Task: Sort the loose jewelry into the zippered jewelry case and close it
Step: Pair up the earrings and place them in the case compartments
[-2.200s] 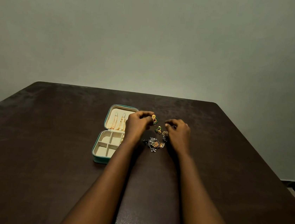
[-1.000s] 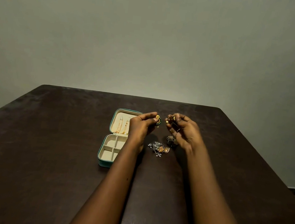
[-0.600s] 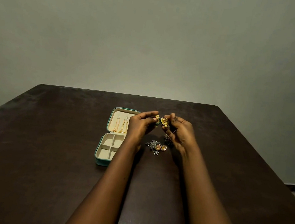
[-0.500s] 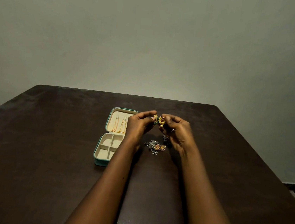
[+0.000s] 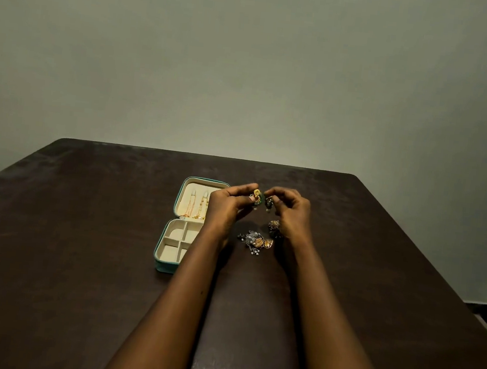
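Above the middle of the dark surface [image 5: 76,256], both hands are raised close together. The left hand [image 5: 226,205] pinches a gold-and-green earring [image 5: 256,196] between thumb and forefinger. The right hand [image 5: 292,212] pinches a darker green piece [image 5: 269,202] just beside it, and the two pieces nearly touch. The zippered jewelry case [image 5: 163,266] lies open and flat to the left of both hands, its long axis running away from the person. Its lid is at the far end, with gold drop chains [image 5: 194,207] hung on its lining. The divided tray [image 5: 171,253] is at the near end and looks empty where it shows, though the left forearm hides its right side. From the held pair the tray lies leftward and back toward the person, and the left hand is the nearer one, its wrist already crossing the case's right edge in this view. Below the hands a loose cluster of silver and gold pieces [image 5: 257,242] rests on the surface, with a domed dark-gold piece [image 5: 274,226] just beside the right wrist. Most of the sorting is probably yet to come.
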`<act>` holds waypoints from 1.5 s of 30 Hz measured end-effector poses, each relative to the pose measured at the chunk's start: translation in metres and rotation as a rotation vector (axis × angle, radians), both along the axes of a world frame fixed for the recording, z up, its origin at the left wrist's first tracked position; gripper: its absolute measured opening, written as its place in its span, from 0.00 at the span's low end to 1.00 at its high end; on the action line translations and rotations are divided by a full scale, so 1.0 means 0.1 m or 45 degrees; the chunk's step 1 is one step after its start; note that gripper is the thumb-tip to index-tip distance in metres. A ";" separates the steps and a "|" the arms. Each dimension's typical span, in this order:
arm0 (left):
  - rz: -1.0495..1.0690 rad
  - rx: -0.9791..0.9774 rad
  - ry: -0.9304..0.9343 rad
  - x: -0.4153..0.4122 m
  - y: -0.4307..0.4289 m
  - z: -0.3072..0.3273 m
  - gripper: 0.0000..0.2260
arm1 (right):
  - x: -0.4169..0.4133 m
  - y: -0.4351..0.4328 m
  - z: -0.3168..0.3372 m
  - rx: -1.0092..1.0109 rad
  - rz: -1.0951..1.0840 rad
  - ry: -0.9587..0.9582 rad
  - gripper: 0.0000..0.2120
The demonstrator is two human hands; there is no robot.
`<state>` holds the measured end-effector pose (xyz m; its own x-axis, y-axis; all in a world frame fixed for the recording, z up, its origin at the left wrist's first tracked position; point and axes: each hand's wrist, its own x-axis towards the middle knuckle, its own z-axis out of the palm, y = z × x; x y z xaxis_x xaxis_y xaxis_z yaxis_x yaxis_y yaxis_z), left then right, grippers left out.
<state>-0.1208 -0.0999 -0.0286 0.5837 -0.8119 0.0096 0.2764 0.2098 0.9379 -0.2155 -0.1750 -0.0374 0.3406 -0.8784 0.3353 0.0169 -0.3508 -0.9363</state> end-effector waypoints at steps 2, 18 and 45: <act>0.001 -0.006 0.017 0.00 0.00 0.01 0.15 | 0.01 0.01 0.00 0.001 0.033 -0.026 0.13; 0.072 0.086 -0.126 -0.03 -0.05 -0.08 0.12 | 0.04 0.05 -0.01 -0.080 -0.071 0.014 0.07; 0.088 0.042 -0.087 0.06 0.05 -0.01 0.07 | 0.02 0.13 0.09 0.423 0.142 -0.368 0.08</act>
